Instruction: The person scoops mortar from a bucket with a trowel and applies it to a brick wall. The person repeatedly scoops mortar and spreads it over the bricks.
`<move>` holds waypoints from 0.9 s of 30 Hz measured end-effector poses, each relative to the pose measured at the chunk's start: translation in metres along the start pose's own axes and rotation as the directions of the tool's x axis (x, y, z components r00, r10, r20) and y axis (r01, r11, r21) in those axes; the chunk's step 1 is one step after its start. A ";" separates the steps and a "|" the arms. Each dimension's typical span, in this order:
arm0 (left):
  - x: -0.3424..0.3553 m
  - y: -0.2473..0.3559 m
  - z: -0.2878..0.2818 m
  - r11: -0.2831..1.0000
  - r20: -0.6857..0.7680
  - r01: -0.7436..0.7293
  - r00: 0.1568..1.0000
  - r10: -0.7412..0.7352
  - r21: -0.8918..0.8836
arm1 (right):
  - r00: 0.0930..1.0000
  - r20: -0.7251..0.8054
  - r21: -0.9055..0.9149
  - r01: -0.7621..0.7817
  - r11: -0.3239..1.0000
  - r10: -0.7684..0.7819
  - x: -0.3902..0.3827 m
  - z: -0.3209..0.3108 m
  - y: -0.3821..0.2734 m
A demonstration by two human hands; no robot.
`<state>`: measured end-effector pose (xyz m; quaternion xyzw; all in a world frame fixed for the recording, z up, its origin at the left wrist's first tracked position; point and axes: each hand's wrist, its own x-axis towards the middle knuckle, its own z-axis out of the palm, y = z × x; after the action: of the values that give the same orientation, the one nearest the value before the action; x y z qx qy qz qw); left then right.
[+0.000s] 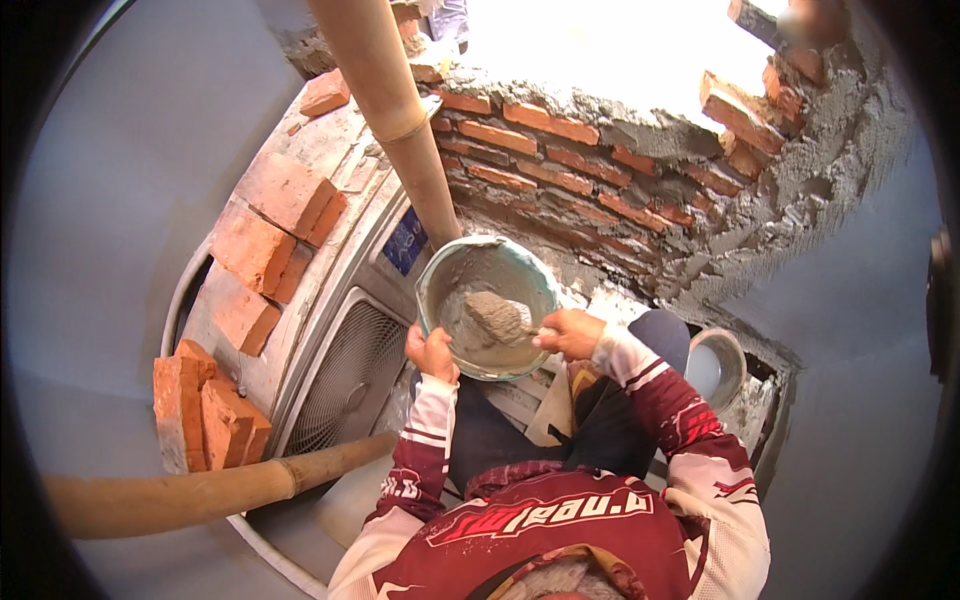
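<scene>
A round, pale green mortar bucket [432,284] is held in front of me, its inside coated with grey mortar. My left hand [432,352] grips its near-left rim, fingers closed round the edge. Inside the bucket's opening a trowel [524,315] carries a heap of wet mortar [493,318] that covers most of its blade. My right hand [570,334] is closed round the trowel's handle at the bucket's right side.
Ahead stands a brick wall [550,125] with rough mortar joints. On my left, loose bricks [285,195] lie on an air-conditioner outdoor unit [345,370]. Bamboo poles [385,90] cross the space. A second bucket [716,365] with pale liquid sits beside my right knee.
</scene>
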<state>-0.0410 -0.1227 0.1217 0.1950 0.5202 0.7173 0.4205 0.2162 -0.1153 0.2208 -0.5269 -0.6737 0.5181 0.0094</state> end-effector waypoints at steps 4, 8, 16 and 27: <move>-0.007 -0.016 -0.013 0.994 -0.096 0.104 0.990 -0.107 -0.037 | 0.996 -0.077 -0.001 -0.041 0.999 0.040 -0.025 -0.067 -0.017; -0.033 -0.007 -0.018 0.993 -0.124 0.098 0.987 -0.104 -0.061 | 0.962 -0.264 -0.153 0.028 0.988 -0.068 -0.034 -0.151 -0.043; -0.061 -0.012 -0.050 0.990 -0.199 0.130 0.970 -0.137 -0.049 | 0.500 -0.784 -0.410 0.029 0.912 -0.369 0.065 -0.273 -0.117; -0.068 0.004 -0.057 0.985 -0.229 0.069 0.968 -0.104 -0.157 | 0.278 -0.873 -0.399 0.062 0.915 -0.400 0.161 -0.264 -0.119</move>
<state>-0.0448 -0.2116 0.1144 0.0537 0.5199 0.7530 0.3999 0.2084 0.1931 0.3412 -0.6183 -0.6767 0.0013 0.3997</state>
